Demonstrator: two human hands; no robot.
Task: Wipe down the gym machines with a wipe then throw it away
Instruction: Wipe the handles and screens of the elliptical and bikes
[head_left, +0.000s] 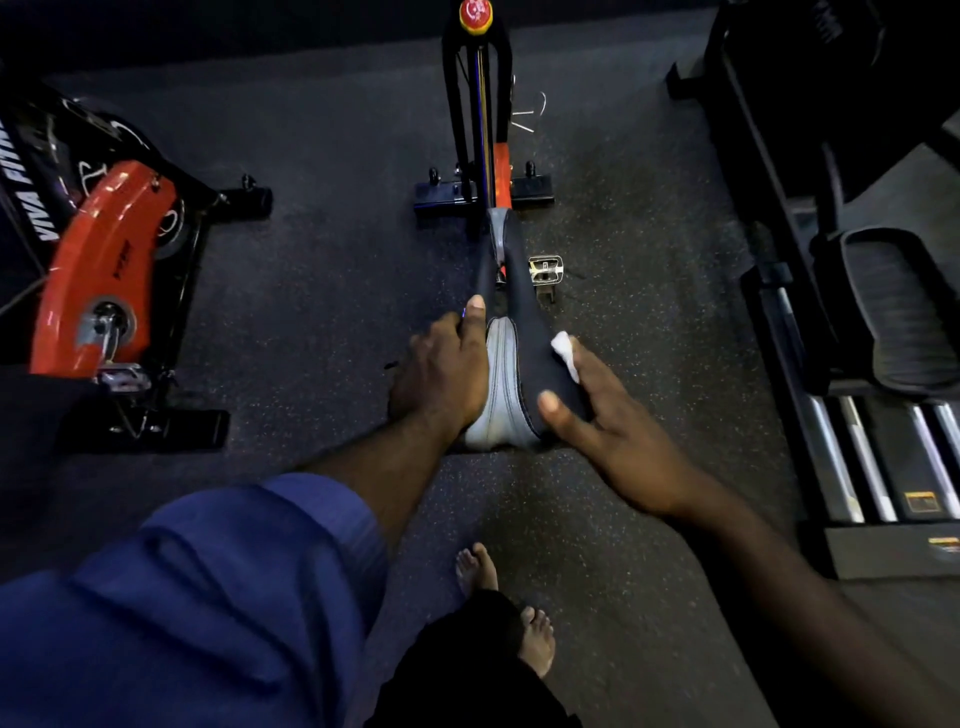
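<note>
A black and grey saddle (503, 374) of an exercise bike (480, 135) lies below me at the centre of the head view. My left hand (444, 369) grips the saddle's left side, thumb along its top. My right hand (602, 415) holds a small white wipe (566, 353) under its fingers against the saddle's right side, thumb on the saddle's rear edge.
A second bike with an orange flywheel cover (104, 270) stands at the left. A black treadmill-like machine (852, 322) runs along the right. A metal pedal (545, 270) sticks out right of the saddle. My bare feet (506, 608) stand on speckled rubber floor (337, 291).
</note>
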